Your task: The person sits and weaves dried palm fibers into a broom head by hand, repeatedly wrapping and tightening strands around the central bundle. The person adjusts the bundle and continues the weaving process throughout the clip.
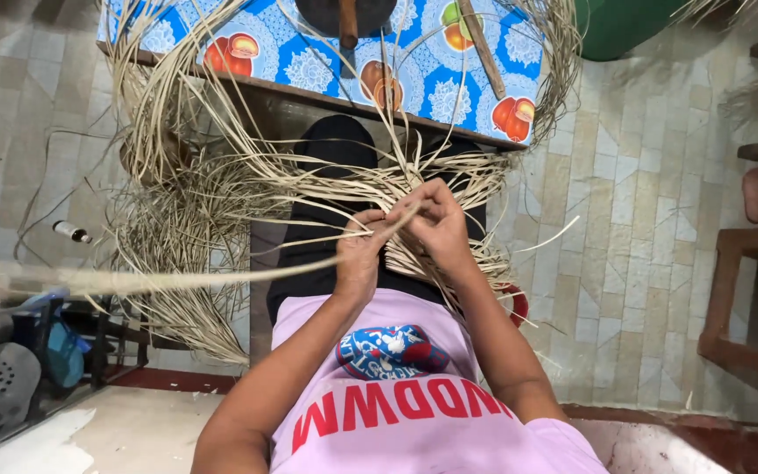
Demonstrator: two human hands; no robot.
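Over the lap, the left hand [360, 254] pinches a long pale straw strip [221, 274] running leftward. Just beside it, the right hand [436, 224] grips strands of the woven straw mat [414, 259].

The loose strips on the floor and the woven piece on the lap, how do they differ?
The loose strips sprawl in a tangled heap over the tiled floor, while the woven piece lies flat across the lap. The loose strips curl in long, free loops; those in the woven piece are interlaced and tightly packed. The left hand and right hand work at the woven piece, not the heap. Both are the same pale straw colour.
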